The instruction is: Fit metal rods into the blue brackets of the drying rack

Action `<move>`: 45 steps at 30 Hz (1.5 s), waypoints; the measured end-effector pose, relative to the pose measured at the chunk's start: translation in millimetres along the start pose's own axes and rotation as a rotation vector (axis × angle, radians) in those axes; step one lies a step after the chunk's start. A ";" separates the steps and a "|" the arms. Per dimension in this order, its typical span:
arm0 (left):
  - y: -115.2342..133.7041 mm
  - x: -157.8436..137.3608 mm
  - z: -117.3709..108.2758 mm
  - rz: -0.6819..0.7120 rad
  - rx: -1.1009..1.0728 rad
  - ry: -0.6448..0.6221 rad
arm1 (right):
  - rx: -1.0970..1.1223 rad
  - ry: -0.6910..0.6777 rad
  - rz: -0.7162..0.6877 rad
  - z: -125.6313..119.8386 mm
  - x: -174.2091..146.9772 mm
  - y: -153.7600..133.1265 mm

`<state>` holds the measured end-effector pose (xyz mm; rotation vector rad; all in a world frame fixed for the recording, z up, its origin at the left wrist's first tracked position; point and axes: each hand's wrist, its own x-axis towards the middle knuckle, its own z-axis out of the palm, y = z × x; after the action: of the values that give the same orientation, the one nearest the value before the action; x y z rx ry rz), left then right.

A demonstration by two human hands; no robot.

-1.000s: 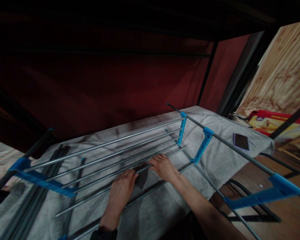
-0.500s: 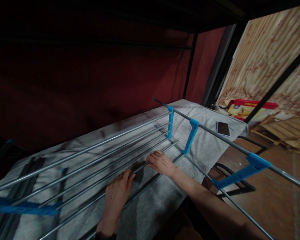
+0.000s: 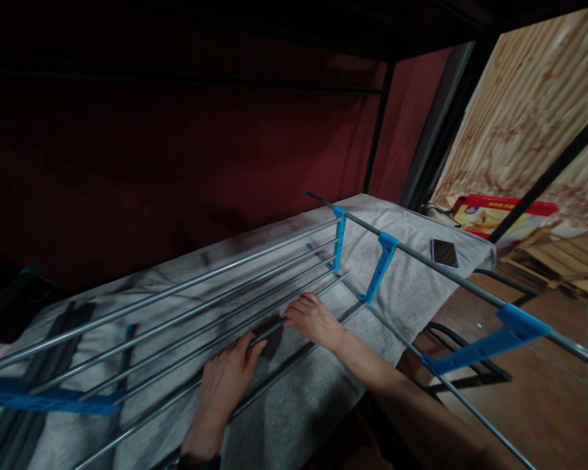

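Note:
My left hand [image 3: 227, 377] is wrapped round a thin grey metal tube [image 3: 274, 328], its thumb along the near side. Farther along the same tube, my right hand [image 3: 314, 320] grips it from above with bent fingers. The tube's far end [image 3: 342, 279] sticks out free beside a blue plastic bracket [image 3: 340, 241]. Several parallel tubes [image 3: 215, 266] run from that bracket to another blue bracket [image 3: 53, 397] at the lower left. Two more blue brackets, a middle one [image 3: 381, 269] and a near one [image 3: 490, 338], join long rails on the right.
Grey cloth [image 3: 294, 405] covers the surface under the rack. Loose dark tubes [image 3: 61, 346] lie at the left. A phone [image 3: 444, 253] rests on the cloth at the right. Beyond are a red and yellow box [image 3: 504, 212], a wooden slatted piece [image 3: 563, 261] and dark frame posts [image 3: 379, 124].
The view has shifted slightly, so the rack appears farther right. Both hands and the held tube have moved a little left relative to the brackets, the tube's free end coming nearer the far bracket.

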<state>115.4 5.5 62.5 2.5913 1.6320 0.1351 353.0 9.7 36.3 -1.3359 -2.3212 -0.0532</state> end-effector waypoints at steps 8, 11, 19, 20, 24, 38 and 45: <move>-9.3 -0.2 -2.9 -0.108 0.046 0.056 | 0.233 0.461 0.374 -2.7 9.1 1.2; -8.3 -1.1 -5.0 -0.084 0.015 0.060 | 0.555 0.667 0.756 2.4 8.2 12.5; 2.8 2.5 2.5 -0.122 -0.093 0.043 | 1.616 0.510 1.122 11.5 14.4 21.1; 5.1 3.6 3.8 -0.120 -0.106 0.026 | 1.763 0.441 1.082 10.0 15.8 16.5; 11.9 7.2 7.1 -0.099 -0.120 -0.019 | 2.030 0.292 0.958 6.7 17.9 -6.3; -7.9 2.8 -1.4 -0.026 -0.056 0.195 | 1.875 0.542 1.088 7.5 11.4 1.0; -5.4 1.3 -1.4 0.017 -0.053 0.231 | 1.927 0.473 1.189 -6.6 11.6 10.9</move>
<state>111.0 9.0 63.3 2.6325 1.6485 0.4895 359.5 23.2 44.8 -0.9478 -0.1902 1.4944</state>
